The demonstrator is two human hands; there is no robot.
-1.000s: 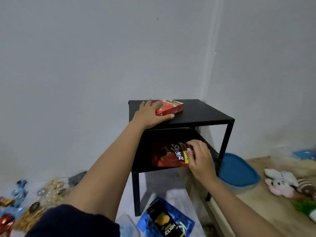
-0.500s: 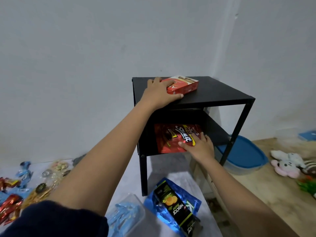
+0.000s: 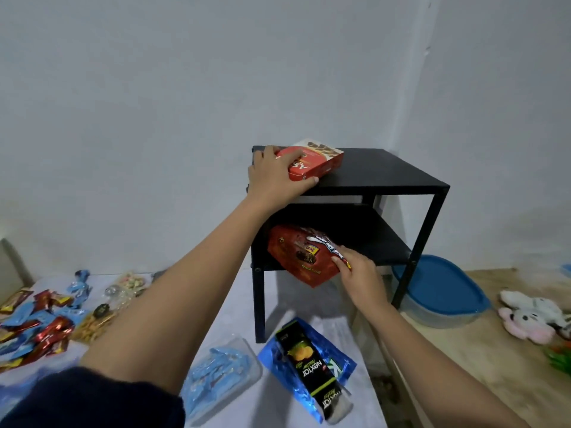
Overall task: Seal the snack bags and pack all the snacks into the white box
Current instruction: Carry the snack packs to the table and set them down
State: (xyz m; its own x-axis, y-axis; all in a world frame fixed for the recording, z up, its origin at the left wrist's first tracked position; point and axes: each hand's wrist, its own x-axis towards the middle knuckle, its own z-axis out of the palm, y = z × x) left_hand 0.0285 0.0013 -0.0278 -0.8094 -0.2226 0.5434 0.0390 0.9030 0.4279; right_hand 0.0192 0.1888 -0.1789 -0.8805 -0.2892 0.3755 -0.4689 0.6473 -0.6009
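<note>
A red snack box [image 3: 318, 160] lies on top of a black metal shelf [image 3: 383, 177]; my left hand [image 3: 275, 176] grips its near end, fingers over the top and thumb along the side. On the lower shelf a red snack bag [image 3: 301, 261] sticks out past the front edge, and my right hand [image 3: 358, 273] pinches its right side, together with a smaller dark wrapper on top. A blue bag with a black Nextar pack [image 3: 312, 366] lies on the white surface below. The white box is not in sight.
Several small wrapped sweets and snack packets [image 3: 40, 322] are scattered at the left. A clear tub of blue packets [image 3: 219, 372] sits near my left arm. A blue-lidded container [image 3: 438, 291] and plush toys [image 3: 531, 316] rest on the wooden surface at the right.
My right hand has drawn the red bag forward, so it now hangs over the lower shelf's edge. My left hand stays on the red box. The camera has tilted and shifted.
</note>
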